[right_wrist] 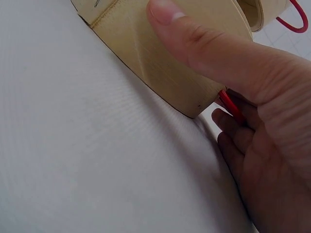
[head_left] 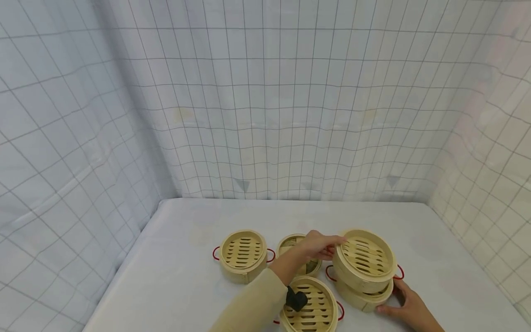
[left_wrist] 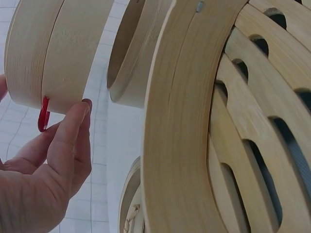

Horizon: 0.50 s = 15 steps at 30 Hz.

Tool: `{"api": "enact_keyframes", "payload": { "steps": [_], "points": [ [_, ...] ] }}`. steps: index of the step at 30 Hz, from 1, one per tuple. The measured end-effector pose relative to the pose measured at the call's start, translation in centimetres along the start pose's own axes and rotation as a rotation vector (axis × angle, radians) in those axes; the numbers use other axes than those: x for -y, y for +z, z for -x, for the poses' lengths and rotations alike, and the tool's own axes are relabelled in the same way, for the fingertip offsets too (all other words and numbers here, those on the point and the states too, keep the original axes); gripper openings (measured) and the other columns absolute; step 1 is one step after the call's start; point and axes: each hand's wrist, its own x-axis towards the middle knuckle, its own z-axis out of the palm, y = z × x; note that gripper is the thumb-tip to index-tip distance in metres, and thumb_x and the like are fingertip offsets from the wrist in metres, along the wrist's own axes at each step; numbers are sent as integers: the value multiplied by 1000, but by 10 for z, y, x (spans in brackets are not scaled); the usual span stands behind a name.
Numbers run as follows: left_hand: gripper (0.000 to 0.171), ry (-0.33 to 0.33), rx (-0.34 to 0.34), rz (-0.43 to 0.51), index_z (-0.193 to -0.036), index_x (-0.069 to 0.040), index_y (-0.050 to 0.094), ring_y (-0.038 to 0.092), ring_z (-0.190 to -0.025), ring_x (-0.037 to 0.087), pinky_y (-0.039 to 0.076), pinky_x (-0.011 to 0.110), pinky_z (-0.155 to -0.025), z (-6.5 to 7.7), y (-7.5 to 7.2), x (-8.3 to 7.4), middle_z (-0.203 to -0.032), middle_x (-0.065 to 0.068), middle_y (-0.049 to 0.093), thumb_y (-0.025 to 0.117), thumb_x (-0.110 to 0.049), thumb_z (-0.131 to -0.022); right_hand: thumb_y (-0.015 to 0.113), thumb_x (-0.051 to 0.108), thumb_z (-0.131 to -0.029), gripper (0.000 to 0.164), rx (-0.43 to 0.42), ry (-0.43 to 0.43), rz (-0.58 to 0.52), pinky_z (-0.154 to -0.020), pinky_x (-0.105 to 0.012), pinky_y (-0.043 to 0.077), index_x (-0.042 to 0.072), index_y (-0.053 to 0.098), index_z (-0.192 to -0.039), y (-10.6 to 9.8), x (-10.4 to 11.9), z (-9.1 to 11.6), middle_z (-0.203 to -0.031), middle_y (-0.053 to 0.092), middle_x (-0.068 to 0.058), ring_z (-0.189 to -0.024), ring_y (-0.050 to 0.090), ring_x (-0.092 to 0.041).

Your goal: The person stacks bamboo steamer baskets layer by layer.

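Observation:
At the right of the head view, a round bamboo steamer basket [head_left: 367, 253] with a slatted face and red loop handles sits tilted above a second bamboo steamer basket [head_left: 358, 297]. My left hand [head_left: 321, 244] grips the upper basket by its left side. In the left wrist view, the fingers of that hand [left_wrist: 53, 170] pinch the held basket's wall [left_wrist: 73, 58] beside a red handle [left_wrist: 43, 114]. My right hand [head_left: 410, 311] holds the lower basket. From the right wrist, its thumb [right_wrist: 194, 39] presses that basket's wall [right_wrist: 141, 63], with other fingers behind the red handle [right_wrist: 231, 104].
Another steamer basket [head_left: 244, 251] stands to the left on the white table [head_left: 174, 272]. A basket [head_left: 292, 242] behind my left forearm is partly hidden, and one more slatted basket [head_left: 317, 304] lies under the forearm near the front. Grid-lined white sheets [head_left: 274, 115] surround the table.

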Motion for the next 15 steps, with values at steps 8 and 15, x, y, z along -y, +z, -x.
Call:
{"api": "enact_keyframes", "payload": {
  "steps": [8,15],
  "points": [
    [34,-9,-27,-29,-68,-5,63,59,-57,14,55,37,-67,-4,7,4,-68,7,59,75,-36,-74,82,27,-67,83,4,-15,-32,-84,-11,35,-1,41,-133,0,2,-1,-131,46,-20,-109,41,4],
    [35,-19,-42,-27,-73,-3,65,60,-58,14,55,35,-67,-5,11,5,-71,8,60,75,-36,-74,81,29,-69,87,26,39,-7,-86,-13,35,-4,37,-135,-1,5,-1,-133,43,-23,-117,43,-15]
  ]
}}
